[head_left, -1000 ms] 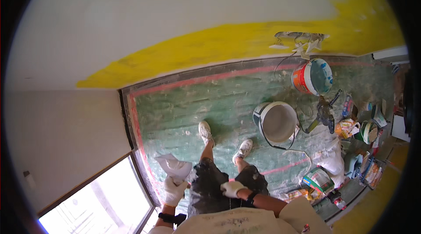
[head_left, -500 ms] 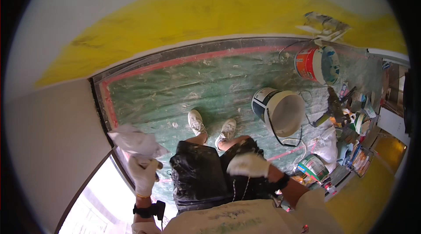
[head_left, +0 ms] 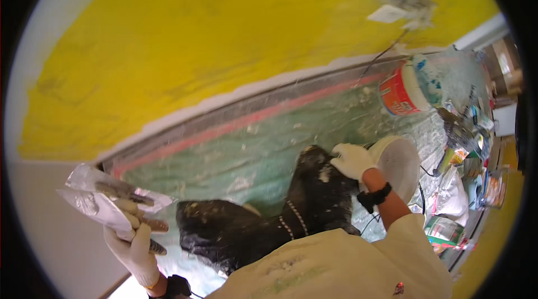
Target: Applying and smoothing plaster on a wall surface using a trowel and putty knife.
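My left hand (head_left: 134, 251), in a white glove at the lower left, is closed around the handles of plastering trowels (head_left: 95, 209). Their wide, shiny metal blades fan out above the fingers, smeared with white. A brownish handle and a dark handle end stick out beside the glove; how many tools there are is hard to tell. My right hand (head_left: 354, 161), also gloved in white, lies over my bent knee in black trousers (head_left: 319, 192), fingers stretched and apparently holding nothing. Just beyond it stands a white bucket (head_left: 399, 161), partly hidden by the hand; whether they touch cannot be made out.
A yellow wall (head_left: 224, 35) rises ahead, with a whitish fitting (head_left: 406, 7) and cable. A red-and-white bucket (head_left: 400, 91) stands by its base. Green sheeting (head_left: 235, 164) edged with red tape covers the floor. On the right lie a power tool (head_left: 454, 131), bags (head_left: 451, 192) and a green-and-white tub (head_left: 443, 230).
The view has swung toward the wall, and my legs are bent lower. My right hand moved outward to the knee beside the white bucket. The trowel blades in my left hand have turned and spread.
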The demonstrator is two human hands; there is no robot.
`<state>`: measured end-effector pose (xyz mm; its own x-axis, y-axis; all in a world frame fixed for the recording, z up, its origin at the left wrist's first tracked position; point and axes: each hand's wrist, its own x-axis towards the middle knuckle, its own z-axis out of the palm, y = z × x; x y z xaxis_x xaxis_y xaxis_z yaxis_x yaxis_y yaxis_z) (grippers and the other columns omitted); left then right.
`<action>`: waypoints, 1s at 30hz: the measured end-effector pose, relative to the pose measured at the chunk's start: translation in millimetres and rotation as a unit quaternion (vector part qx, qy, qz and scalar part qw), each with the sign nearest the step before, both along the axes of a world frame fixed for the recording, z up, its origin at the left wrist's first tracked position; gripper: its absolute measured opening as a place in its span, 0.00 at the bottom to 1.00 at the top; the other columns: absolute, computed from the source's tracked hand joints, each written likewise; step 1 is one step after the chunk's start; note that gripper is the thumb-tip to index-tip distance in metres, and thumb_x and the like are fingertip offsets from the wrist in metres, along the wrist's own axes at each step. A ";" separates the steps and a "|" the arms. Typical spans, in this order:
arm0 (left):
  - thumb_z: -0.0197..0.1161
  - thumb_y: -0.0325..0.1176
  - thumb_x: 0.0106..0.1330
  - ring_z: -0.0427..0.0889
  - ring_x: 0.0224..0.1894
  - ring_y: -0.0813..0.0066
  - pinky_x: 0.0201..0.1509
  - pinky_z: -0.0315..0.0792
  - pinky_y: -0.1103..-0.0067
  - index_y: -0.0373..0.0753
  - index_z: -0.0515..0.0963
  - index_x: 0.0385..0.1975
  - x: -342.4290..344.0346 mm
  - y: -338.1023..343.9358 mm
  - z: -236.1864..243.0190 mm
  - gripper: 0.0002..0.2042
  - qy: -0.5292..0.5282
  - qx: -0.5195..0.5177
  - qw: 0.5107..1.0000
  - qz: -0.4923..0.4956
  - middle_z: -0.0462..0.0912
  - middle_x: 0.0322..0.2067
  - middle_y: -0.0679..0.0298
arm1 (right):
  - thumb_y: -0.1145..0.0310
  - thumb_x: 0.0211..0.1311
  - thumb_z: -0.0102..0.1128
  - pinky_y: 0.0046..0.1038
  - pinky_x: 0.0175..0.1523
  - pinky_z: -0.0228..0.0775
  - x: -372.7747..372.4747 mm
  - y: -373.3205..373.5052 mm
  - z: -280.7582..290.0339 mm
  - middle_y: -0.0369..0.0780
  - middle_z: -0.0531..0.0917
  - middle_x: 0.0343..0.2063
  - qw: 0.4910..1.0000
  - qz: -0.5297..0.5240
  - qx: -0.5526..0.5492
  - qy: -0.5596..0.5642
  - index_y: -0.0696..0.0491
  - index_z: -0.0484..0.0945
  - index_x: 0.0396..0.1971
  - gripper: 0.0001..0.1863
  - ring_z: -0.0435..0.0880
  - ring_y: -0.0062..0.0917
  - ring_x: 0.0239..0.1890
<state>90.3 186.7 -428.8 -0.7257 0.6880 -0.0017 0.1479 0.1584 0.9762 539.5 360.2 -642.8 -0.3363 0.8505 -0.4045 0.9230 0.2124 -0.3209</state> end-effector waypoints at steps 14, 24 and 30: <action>0.61 0.18 0.56 0.88 0.25 0.59 0.22 0.81 0.71 0.30 0.75 0.38 119.8 24.6 -3.3 0.10 -0.216 -0.003 0.939 -0.266 0.85 0.38 0.52 | 0.54 0.70 0.63 0.42 0.54 0.78 -56.5 -56.6 67.4 0.50 0.88 0.45 0.935 0.090 -0.012 0.344 0.51 0.82 0.54 0.20 0.87 0.47 0.50; 0.67 0.21 0.52 0.82 0.48 0.68 0.61 0.76 0.66 0.33 0.77 0.39 172.5 70.9 -43.8 0.13 -0.227 0.090 0.927 -0.285 0.83 0.49 0.56 | 0.58 0.70 0.63 0.44 0.53 0.78 -125.1 -62.7 108.5 0.52 0.87 0.47 0.870 -0.007 0.029 0.493 0.52 0.71 0.62 0.26 0.88 0.49 0.49; 0.62 0.20 0.51 0.77 0.64 0.53 0.75 0.67 0.44 0.30 0.74 0.34 171.8 46.7 -19.9 0.10 -0.187 0.107 0.939 -0.267 0.79 0.56 0.42 | 0.62 0.75 0.59 0.27 0.28 0.72 -124.7 7.1 67.1 0.36 0.81 0.29 0.609 -0.327 -0.080 0.718 0.54 0.72 0.55 0.17 0.80 0.20 0.24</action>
<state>262.1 233.5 -448.7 -0.2531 0.9674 -0.0078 -0.2087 -0.0467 0.9769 414.8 367.4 -575.7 -0.0508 0.9807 -0.1886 -0.4633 -0.1905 -0.8655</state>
